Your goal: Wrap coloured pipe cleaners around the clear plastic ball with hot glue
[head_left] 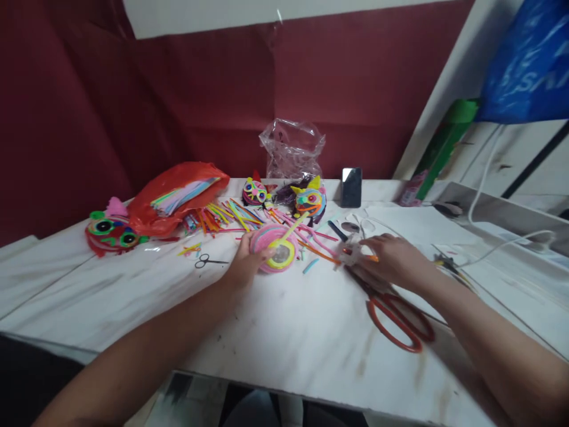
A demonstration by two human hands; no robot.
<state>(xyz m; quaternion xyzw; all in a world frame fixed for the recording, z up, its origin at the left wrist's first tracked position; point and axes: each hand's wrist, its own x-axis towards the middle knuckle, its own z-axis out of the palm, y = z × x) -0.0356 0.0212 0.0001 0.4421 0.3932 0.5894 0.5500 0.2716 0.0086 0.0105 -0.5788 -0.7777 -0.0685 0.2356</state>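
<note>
My left hand [246, 261] is closed round a pink and yellow ball wound from pipe cleaners [274, 248], with a yellow stem sticking up and to the right of it. My right hand [391, 261] rests on the table to the right, fingers curled round a small whitish object with an orange stem [355, 254]. Big orange-handled scissors [398, 317] lie just beneath and in front of my right hand. Loose coloured pipe cleaners [231, 216] are scattered behind the ball.
A red bag of coloured strips [178, 196] and a red and green fuzzy face [111, 231] lie at the left. Small black scissors [207, 261] sit near my left hand. Two owl-like figures [309, 201], a clear plastic bag [291, 148], a phone [351, 187] and white cables [502, 243] stand behind.
</note>
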